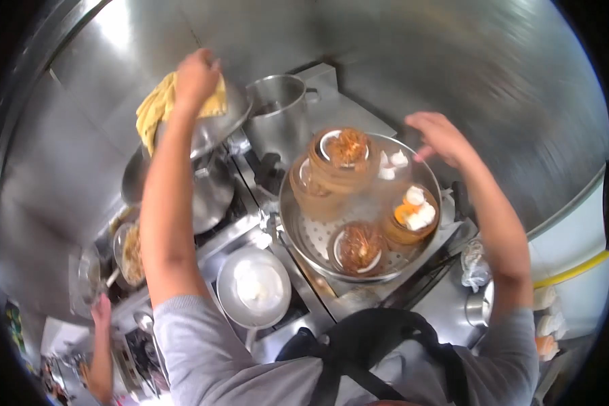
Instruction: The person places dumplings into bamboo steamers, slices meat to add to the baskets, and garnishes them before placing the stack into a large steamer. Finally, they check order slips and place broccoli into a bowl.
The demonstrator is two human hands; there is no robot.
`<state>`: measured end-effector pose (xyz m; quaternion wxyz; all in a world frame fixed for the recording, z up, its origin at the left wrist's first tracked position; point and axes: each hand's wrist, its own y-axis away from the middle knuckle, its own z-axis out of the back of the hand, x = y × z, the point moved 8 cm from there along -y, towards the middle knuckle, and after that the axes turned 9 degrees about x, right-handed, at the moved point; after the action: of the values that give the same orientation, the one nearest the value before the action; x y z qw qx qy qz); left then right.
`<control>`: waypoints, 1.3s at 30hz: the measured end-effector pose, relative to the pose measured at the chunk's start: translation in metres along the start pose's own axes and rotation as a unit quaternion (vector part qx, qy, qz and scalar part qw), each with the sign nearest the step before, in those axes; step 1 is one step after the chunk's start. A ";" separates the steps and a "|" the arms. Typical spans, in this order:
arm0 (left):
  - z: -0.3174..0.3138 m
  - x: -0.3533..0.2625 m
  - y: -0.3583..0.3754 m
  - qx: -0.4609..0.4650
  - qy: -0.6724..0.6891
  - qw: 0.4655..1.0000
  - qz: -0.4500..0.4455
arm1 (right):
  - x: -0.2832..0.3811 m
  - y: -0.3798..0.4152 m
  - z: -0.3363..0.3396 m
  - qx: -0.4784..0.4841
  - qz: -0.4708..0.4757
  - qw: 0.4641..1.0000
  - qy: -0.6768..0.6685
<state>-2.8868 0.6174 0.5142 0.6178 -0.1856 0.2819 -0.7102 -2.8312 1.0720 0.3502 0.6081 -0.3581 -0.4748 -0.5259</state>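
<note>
My left hand (199,74) is raised at the upper left, closed on a yellow cloth (157,111) that drapes over a metal lid (235,108). The lid is tilted over the pots there. My right hand (439,139) has its fingers apart just beyond the far right rim of a round perforated steamer tray (309,233), holding nothing. On the tray stand bamboo baskets: one (341,172) with a bowl of brownish food, another (357,248) with similar food, and one (410,233) with white and orange pieces. White buns (393,162) sit at the back, hazy with steam.
A tall metal pot (277,125) stands behind the tray. A frying pan (253,287) rests on the stove near me. At far left, another person's hand (101,311) is near a pan of food (132,254). Crumpled foil (475,264) lies on the right.
</note>
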 end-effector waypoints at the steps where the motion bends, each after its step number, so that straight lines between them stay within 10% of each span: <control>1: 0.003 0.032 -0.029 -0.009 -0.095 0.995 -0.026 | 0.003 0.033 0.014 0.010 0.002 0.999 0.035; 2: -0.034 0.100 -0.081 0.199 -0.245 0.948 0.033 | -0.010 0.078 0.038 -0.022 -0.020 0.998 0.054; 6: -0.132 0.252 -0.141 0.363 -0.346 0.865 -0.024 | -0.068 0.203 0.078 -0.125 -0.121 0.981 0.085; 7: -0.098 0.215 -0.120 0.333 -0.203 0.906 0.164 | -0.066 0.230 0.077 -0.169 -0.171 0.968 0.077; 10: -0.119 0.251 -0.138 0.271 -0.234 0.930 0.082 | -0.093 0.283 0.085 -0.212 -0.192 0.956 0.061; 15: -0.076 0.176 -0.110 0.183 -0.048 0.982 0.003 | -0.117 0.311 0.074 -0.247 -0.147 0.958 0.000; 27: 0.014 -0.236 0.046 0.146 0.027 0.983 -0.104 | -0.114 0.385 0.027 -0.175 -0.047 0.983 -0.025; 39: -0.077 -0.300 0.131 0.201 0.000 0.975 -0.095 | -0.190 0.562 0.018 -0.235 -0.104 0.960 -0.106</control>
<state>-2.7825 0.9151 0.3978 0.5724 -0.0833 0.1141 -0.8078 -2.2831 1.2526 0.2104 0.3946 -0.4934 -0.4343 -0.6420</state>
